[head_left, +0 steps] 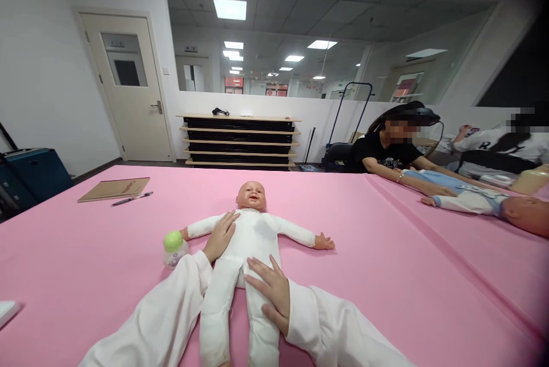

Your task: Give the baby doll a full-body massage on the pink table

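A baby doll (pixel 257 235) with a white cloth body lies on its back on the pink-covered table, head away from me and arms spread wide. My left hand (pixel 222 235) rests flat against the side of its chest, near the shoulder, fingers stretched out. Across the top of the doll's leg, by the hip, lies my right hand (pixel 271 290) with its fingers spread. Neither hand grips anything. Just left of my left wrist stands a small clear bottle with a green cap (pixel 174 248), close to the doll's hand. A greyish patch shows on the doll's chest.
A brown notebook (pixel 114 188) and a pen (pixel 132 198) lie at the far left of the pink tablecloth (pixel 343 207). On the right, a co-worker (pixel 392 138) handles another doll (pixel 480 198) in blue and white. A white object (pixel 6 312) sits at the left edge.
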Motion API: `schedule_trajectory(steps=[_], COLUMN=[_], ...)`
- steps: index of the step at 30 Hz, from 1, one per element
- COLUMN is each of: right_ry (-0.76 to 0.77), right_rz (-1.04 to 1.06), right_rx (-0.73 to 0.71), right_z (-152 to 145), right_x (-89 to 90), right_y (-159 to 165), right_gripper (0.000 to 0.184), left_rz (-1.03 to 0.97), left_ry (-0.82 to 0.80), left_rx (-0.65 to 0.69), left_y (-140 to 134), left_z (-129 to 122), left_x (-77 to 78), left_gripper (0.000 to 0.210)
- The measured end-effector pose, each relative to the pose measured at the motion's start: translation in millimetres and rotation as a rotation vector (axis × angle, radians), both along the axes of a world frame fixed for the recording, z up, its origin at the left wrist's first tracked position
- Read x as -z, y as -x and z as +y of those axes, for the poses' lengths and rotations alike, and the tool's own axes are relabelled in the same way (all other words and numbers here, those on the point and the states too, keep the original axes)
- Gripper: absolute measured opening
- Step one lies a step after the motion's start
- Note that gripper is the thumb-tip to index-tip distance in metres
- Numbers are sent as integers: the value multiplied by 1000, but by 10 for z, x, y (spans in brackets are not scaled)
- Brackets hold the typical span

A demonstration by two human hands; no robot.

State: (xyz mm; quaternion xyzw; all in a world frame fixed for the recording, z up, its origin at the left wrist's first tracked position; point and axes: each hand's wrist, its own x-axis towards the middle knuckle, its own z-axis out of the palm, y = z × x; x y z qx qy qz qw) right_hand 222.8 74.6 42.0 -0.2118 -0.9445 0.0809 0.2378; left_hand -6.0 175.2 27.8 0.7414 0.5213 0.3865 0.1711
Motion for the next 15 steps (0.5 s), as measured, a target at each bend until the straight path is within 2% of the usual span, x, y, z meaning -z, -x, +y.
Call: schedule_trajectory(steps=[4, 10, 13, 15], right_ry=[-60, -12, -10, -17], right_rz=[-34, -76, -91, -38], right_rx=[-70, -338, -457, -445], right_z=[-219, -332, -370, -394], right_x=[-12, 49, -3, -70], right_y=[29, 117, 91, 42], right_gripper=[46, 39, 34, 33], left_rz=[-10, -22, -22, -19], left_ry=[-5, -10, -4, 5], left_rx=[5, 9, 9, 10], left_y=[2, 8, 12, 15], left_z=[-15, -2, -6, -16], left_x=[-11, 11, 11, 4], left_gripper=[44, 45, 45, 45])
